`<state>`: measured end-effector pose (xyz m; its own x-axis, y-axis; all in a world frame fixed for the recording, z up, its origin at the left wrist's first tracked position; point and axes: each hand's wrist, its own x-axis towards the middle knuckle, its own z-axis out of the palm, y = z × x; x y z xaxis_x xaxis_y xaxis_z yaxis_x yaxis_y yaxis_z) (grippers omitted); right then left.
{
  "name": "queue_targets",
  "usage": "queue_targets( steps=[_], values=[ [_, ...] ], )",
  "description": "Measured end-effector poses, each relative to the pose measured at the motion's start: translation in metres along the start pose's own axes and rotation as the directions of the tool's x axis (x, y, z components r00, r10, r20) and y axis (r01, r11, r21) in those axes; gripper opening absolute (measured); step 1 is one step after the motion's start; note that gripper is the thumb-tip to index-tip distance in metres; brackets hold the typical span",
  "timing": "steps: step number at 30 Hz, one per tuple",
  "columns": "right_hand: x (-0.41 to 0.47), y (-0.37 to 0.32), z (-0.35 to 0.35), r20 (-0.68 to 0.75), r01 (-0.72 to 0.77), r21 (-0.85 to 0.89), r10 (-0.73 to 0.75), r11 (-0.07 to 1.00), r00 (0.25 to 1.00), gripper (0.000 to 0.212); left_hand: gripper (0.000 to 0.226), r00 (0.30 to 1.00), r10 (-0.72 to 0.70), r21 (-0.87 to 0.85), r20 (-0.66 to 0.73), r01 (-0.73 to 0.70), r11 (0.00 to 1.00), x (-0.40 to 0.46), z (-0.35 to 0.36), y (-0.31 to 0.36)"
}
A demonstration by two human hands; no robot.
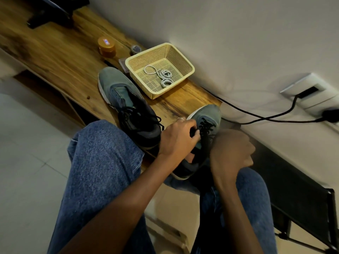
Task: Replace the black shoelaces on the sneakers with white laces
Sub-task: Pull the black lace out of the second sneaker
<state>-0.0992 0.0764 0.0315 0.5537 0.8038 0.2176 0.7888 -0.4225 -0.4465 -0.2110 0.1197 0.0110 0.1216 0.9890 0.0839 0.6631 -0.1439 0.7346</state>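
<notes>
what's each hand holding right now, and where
The left hand pinches the black lace over the tongue of the near sneaker. The right hand is curled and blurred; whether it holds anything cannot be told.

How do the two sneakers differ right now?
The left sneaker lies untouched on the wooden shelf; the right sneaker is being worked on, the left hand pinching its laces. The left sneaker's black laces are half undone; the right sneaker's remain threaded. Both are grey-green.
</notes>
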Motion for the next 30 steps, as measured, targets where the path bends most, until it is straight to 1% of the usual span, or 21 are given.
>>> queue_targets(
  steps=[2,3,5,6,9,11,13,15,17,19,20,23,25,28,30],
  values=[
    [0.002,-0.004,0.0,0.121,0.152,-0.081,-0.142,0.985,0.982,0.021,0.018,1.0,0.015,0.016,0.005,-0.015,1.0,-0.001,0.0,0.0],
    [0.003,-0.006,0.001,0.177,0.21,-0.123,-0.187,0.97,0.966,0.021,0.018,1.0,0.017,0.019,0.006,-0.017,1.0,-0.002,0.0,0.001],
    [0.004,-0.006,0.005,0.241,0.249,-0.175,-0.203,0.953,0.949,0.019,0.018,1.0,0.008,0.015,0.004,-0.008,1.0,-0.002,-0.001,0.001],
    [0.004,-0.006,0.007,0.239,0.248,-0.178,-0.203,0.952,0.95,0.017,0.019,1.0,0.003,0.015,0.002,-0.003,1.0,-0.003,-0.002,0.002],
    [0.005,-0.006,0.008,0.159,0.257,-0.153,-0.233,0.954,0.96,0.007,0.019,1.0,-0.001,0.018,0.0,0.001,1.0,-0.003,-0.002,0.003],
    [0.004,-0.003,0.007,0.089,0.247,-0.13,-0.237,0.96,0.967,0.006,0.018,1.0,-0.01,0.023,0.002,0.01,1.0,-0.003,-0.003,0.004],
    [0.003,0.001,0.004,0.007,0.179,-0.116,-0.179,0.977,0.984,0.005,0.017,1.0,-0.025,0.016,-0.008,0.025,1.0,-0.002,-0.002,0.002],
    [0.003,0.005,-0.002,-0.067,0.078,-0.095,-0.084,0.992,0.994,0.007,0.016,0.999,-0.035,0.008,-0.013,0.035,0.999,-0.002,-0.002,0.002],
    [0.001,0.006,-0.007,-0.076,-0.015,-0.075,0.009,0.997,0.997,0.009,0.016,0.999,-0.037,0.002,-0.004,0.037,0.999,-0.002,-0.002,0.003],
    [0.001,0.005,-0.009,-0.007,-0.038,-0.085,0.038,0.996,0.999,0.01,0.015,0.999,-0.038,-0.004,-0.004,0.038,0.999,-0.002,-0.001,0.003],
    [0.002,0.004,-0.008,0.049,-0.015,-0.093,0.02,0.996,0.999,0.012,0.015,0.999,-0.036,-0.009,-0.01,0.036,0.999,-0.002,-0.001,0.002],
    [0.005,0.003,-0.007,0.2,0.14,-0.119,-0.114,0.983,0.973,0.021,0.016,1.0,-0.003,0.002,-0.015,0.003,1.0,-0.002,0.0,0.002],
    [0.007,0.001,-0.007,0.258,0.21,-0.146,-0.168,0.967,0.952,0.022,0.017,1.0,0.008,0.016,-0.016,-0.008,1.0,-0.002,0.0,0.001],
    [0.007,-0.004,-0.001,0.292,0.248,-0.148,-0.197,0.957,0.936,0.018,0.017,1.0,0.005,0.014,-0.016,-0.004,1.0,-0.002,0.0,0.001],
    [0.005,-0.006,0.002,0.25,0.252,-0.135,-0.214,0.958,0.944,0.012,0.017,1.0,-0.004,0.012,-0.023,0.005,1.0,-0.001,0.0,0.002]
  ],
)
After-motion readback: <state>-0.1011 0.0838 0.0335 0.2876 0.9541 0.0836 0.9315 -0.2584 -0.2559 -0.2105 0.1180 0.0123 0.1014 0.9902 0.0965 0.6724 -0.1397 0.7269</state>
